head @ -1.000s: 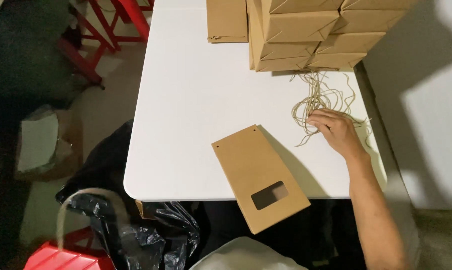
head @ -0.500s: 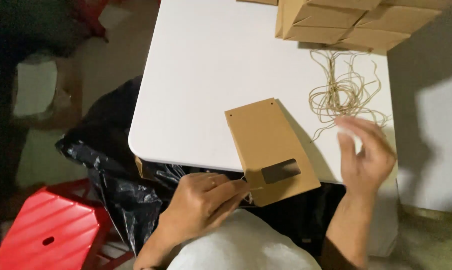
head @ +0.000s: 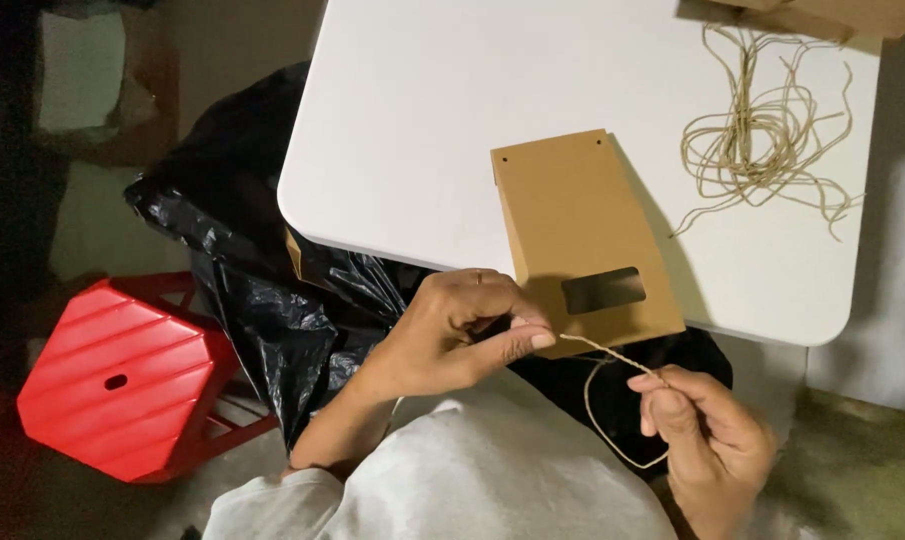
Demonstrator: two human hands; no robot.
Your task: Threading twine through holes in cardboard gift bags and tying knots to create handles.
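String (head: pixel 612 362) stretches between both hands, just below the near edge of the brown paper bag (head: pixel 584 235). The left hand (head: pixel 452 335) pinches one end between thumb and finger, right beside the bag's bottom corner. The right hand (head: pixel 707 430) is closed around the other part, and a loop hangs down between the two hands.

To do this step well, I think the string should stay tight and straight, held close to its tip, so the end does not flop. The bag has two small holes at its far edge and a dark window near its near edge. It lies flat and sticks out a little over the counter (head: pixel 412 130) edge, so a bump could tip it off.

Past the bag, on the far right of the counter, lies a loose pile of more string (head: pixel 762 140). Left of the bag, lower down, are a black plastic bag (head: pixel 262 280) and a red stool (head: pixel 122 375) on the dim floor.
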